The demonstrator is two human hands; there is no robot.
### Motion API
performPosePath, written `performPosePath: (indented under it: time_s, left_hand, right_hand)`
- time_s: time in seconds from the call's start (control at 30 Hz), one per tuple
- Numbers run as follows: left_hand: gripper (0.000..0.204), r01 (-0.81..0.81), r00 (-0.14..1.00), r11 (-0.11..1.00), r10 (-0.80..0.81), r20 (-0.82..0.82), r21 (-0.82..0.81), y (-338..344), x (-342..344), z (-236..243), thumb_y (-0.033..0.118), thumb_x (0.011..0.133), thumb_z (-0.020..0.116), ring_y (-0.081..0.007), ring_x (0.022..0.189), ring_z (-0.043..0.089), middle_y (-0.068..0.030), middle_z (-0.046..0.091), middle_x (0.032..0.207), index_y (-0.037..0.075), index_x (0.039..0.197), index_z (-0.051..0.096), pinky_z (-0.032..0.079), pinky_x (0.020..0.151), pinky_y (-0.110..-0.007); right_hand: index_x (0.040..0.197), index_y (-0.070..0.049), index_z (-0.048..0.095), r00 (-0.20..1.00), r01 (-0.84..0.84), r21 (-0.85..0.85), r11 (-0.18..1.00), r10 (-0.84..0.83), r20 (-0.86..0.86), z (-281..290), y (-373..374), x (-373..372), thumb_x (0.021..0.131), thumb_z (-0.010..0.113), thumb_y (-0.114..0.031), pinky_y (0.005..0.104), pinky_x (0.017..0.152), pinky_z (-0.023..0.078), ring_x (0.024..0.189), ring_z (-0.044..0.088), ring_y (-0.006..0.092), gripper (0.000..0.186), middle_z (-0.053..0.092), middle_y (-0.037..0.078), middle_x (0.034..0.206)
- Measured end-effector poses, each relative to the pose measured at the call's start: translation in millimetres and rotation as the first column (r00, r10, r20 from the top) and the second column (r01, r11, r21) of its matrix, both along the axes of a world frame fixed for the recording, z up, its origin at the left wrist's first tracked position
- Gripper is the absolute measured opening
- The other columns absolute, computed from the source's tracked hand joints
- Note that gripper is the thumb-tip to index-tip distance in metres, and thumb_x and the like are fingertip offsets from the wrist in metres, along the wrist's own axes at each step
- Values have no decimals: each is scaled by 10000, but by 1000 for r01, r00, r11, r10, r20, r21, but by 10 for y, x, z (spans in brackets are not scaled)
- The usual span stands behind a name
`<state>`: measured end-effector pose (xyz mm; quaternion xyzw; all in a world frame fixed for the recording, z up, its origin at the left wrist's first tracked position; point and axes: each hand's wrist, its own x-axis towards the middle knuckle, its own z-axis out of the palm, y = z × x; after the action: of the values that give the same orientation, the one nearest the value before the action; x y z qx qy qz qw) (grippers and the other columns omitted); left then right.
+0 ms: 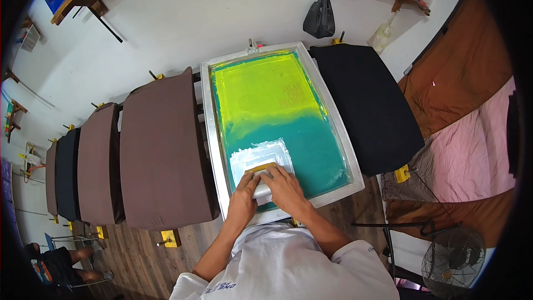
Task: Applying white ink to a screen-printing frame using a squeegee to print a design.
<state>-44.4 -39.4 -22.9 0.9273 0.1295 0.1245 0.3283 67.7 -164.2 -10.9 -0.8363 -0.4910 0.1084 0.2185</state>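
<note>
A screen-printing screen (311,144) with a pale metal frame lies in front of me. Its mesh is yellow-green over the far part and teal over the near part. White ink (272,150) covers a small patch near the front edge. Both of my hands grip a squeegee (263,190) at the near side of that patch; a yellowish strip shows along its far edge. My left hand (243,194) is closed on its left side, and my right hand (284,188) on its right, thumbs close together. The squeegee's underside is hidden.
Brown fabric-covered boards (164,155) and a black one (69,172) stand in a row to the left. Another black fabric-covered board (366,105) adjoins the screen's right side. Yellow clamps (169,238) stick out below the boards. A fan (454,261) stands at lower right.
</note>
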Motion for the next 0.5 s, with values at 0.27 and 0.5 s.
performPosePath:
  time_s: [0.27,0.5]
  left_hand:
    - [662,9,999,1000,-10,-45,-19,5,-15,25,-155,658,590,-416,1295,505,-254,538,1377,-25,1307,569,445,1075,-440]
    - [700,31,991,991,-48,-125,-133,-46,-55,158,-152,653,603,-412,1321,481,-251,510,1407,-12,1336,547,435,1084,-443]
  right_hand:
    - [1185,-28,652,1000,11,-2,1000,-11,-3,5,-46,-18,723,644,66,449,912,515,1208,548,332,472,589,152,1233]
    - [1192,-22,643,995,-30,-88,996,21,-97,122,-81,14,770,607,42,450,917,513,1249,528,350,429,574,169,1247]
